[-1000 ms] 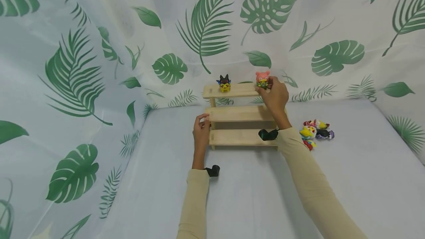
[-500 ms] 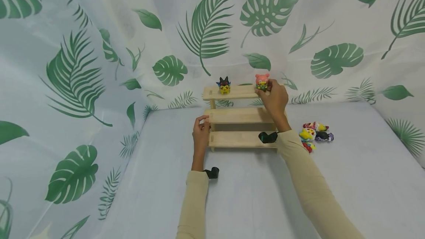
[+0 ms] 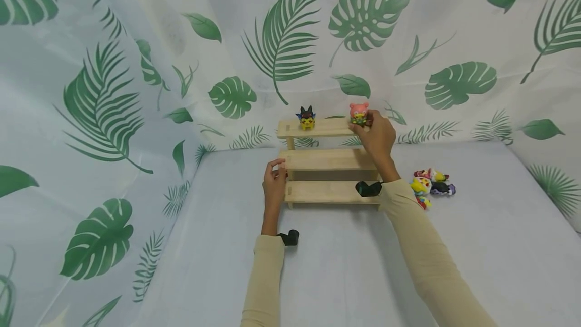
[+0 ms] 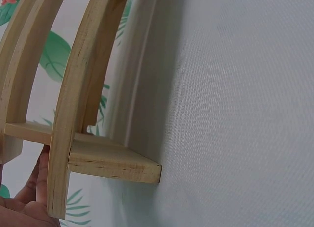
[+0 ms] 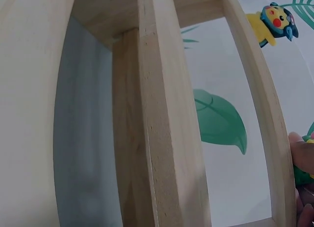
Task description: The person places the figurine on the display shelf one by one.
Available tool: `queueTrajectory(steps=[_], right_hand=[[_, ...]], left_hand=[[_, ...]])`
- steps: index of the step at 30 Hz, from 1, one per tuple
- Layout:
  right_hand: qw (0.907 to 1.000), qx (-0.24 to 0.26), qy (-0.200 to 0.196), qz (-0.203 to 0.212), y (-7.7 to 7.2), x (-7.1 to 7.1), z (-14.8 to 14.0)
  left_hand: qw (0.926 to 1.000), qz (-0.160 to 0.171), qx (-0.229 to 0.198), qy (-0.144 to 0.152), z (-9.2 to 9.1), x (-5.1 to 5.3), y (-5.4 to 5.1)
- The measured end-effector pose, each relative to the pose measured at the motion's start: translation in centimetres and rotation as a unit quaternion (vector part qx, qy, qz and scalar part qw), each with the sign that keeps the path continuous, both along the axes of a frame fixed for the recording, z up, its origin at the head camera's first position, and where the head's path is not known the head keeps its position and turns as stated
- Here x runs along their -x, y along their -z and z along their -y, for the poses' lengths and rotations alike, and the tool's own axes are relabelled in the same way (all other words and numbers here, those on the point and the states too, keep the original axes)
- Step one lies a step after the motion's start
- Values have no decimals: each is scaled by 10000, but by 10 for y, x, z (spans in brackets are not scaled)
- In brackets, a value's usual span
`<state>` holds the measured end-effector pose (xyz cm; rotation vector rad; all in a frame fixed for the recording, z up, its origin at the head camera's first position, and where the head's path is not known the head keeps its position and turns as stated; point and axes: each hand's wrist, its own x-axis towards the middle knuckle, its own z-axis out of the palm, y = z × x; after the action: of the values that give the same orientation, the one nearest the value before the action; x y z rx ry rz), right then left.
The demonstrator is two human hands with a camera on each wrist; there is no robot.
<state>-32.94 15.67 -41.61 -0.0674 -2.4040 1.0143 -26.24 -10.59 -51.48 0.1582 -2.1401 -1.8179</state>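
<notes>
A three-tier wooden rack [image 3: 331, 159] stands against the patterned backdrop. At the right part of its top tier, my right hand [image 3: 378, 138] pinches a pink-headed figurine [image 3: 358, 114] with a green and yellow body. A yellow figurine with dark ears [image 3: 307, 118] stands near the left end of that tier. My left hand [image 3: 274, 181] holds the rack's left side at the middle tier, fingers curled; in the left wrist view its fingers [image 4: 41, 180] touch the wood from behind. The right wrist view shows the thumb [image 5: 301, 153] beside the partly cut-off figurine.
Several colourful figurines [image 3: 422, 184] lie in a cluster on the pale table surface [image 3: 327, 266], right of the rack and beside my right sleeve [image 3: 422, 236]. A leaf-patterned cloth [image 3: 290, 29] hangs behind the rack and along the left side.
The head view has tilted up slightly, so the rack and hands appear a little lower. Both hands keep their places, with the pink-headed figurine still in my right fingers.
</notes>
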Motion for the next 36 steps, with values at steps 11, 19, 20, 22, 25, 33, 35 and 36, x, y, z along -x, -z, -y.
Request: queueTrajectory(steps=[11,19,20,22,25,33,35,36], right_hand=[[9999,-101,-31,101,-1,2,0],[9999,6,-4,127,-1,1,1],[9999,18,2,146,-1,1,2],[9999,39,20,158,-1,1,2],[9998,91,45,151,0,1,3],[9997,153,176,-49,1,0,4],[9998,145,163,-46,1,0,4],[9998,149,153,-34,1,0,4]], left_hand=[[10000,61,65,5,1,1,-2],[9999,95,67,-35,1,0,-1],[9999,100,68,-34,1,0,-1],[9999,97,59,-34,1,-1,-1],[9999,74,62,-42,0,-1,-1],[10000,74,14,-14,0,-1,-1],[10000,54,21,-14,0,-1,-1],[10000,46,24,-15,0,-1,-1]])
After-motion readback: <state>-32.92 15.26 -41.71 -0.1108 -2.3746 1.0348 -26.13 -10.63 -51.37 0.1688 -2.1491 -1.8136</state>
